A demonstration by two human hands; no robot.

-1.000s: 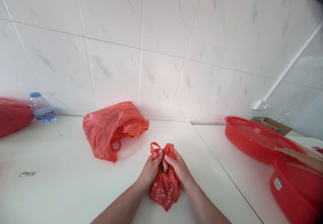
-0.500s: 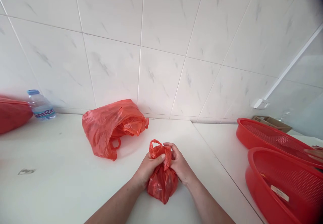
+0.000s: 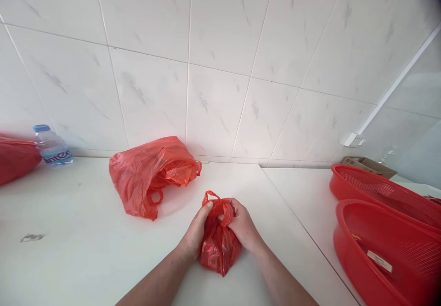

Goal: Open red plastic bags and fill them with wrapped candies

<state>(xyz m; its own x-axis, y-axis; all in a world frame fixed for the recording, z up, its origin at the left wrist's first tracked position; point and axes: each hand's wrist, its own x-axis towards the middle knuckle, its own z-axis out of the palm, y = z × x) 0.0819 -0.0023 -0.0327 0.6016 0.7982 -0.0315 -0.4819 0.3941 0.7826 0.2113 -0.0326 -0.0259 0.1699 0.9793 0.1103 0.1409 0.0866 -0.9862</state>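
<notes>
A small red plastic bag (image 3: 220, 248) with something bulky inside rests on the white table, directly before me. My left hand (image 3: 197, 230) grips its left side, the thumb lying near a handle loop. On the other side my right hand (image 3: 244, 225) has its fingers closed around the top of the bag, partly tucked under the second handle. The bag's contents do not show through clearly. Just beyond, to the left, a larger red plastic bag (image 3: 138, 177) lies on its side with its mouth toward the right.
A water bottle (image 3: 53, 147) stands by the tiled wall at far left, beside another red bag (image 3: 17, 159). On the right sit two red plastic baskets (image 3: 344, 232), one holding a white label. Behind them is a cardboard box (image 3: 375, 168).
My left thumb has moved up from the bag's middle toward its left handle. The bag's top is spread slightly wider. A hand over the far basket at right is gone from view.
</notes>
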